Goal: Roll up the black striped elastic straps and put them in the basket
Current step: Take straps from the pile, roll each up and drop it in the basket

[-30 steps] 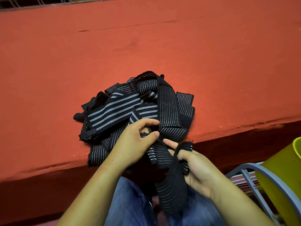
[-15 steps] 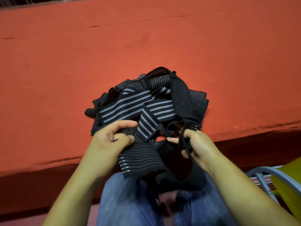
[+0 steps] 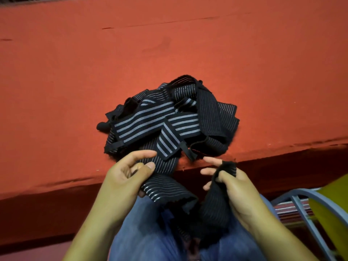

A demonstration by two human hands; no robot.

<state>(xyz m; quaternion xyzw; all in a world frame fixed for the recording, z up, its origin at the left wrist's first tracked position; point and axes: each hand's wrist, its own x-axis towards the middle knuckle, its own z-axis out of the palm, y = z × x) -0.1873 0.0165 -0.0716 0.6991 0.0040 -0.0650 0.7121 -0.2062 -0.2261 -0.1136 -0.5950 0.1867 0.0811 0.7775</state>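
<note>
Quite a bit here is tough to read. The heap of black elastic straps with grey stripes (image 3: 169, 121) sits on the red felt-covered tabletop (image 3: 75, 72) near its front edge. It's so tangled I can't tell how many straps are in it or where one ends and the next starts. Some have broad stripes, some thin ones. A dark rounded end pokes out on the heap's left side, too dim to make out.

One long black strap with thin pale stripes (image 3: 163, 187) comes off the front of the heap, goes over the table edge and droops onto the lap of the blue jeans (image 3: 143, 232). The bottom of that loop sinks into shadow between the knees, so its path down there is lost. The left hand (image 3: 124, 181) pinches it between thumb and curled fingers right at the table edge. The right hand (image 3: 235, 187) has the fuzzy black end clamped under the thumb, with two fingers sticking out straight toward the heap. The hands are apart, and the strap hangs slack and unrolled between them.

Containers: at the right edge there's a yellow-green plastic tub (image 3: 339, 191), cut off by the frame. Only its outer wall shows, so whatever is inside is out of sight. It sits behind a blue-grey metal tube frame (image 3: 303, 191), also cropped.
</note>
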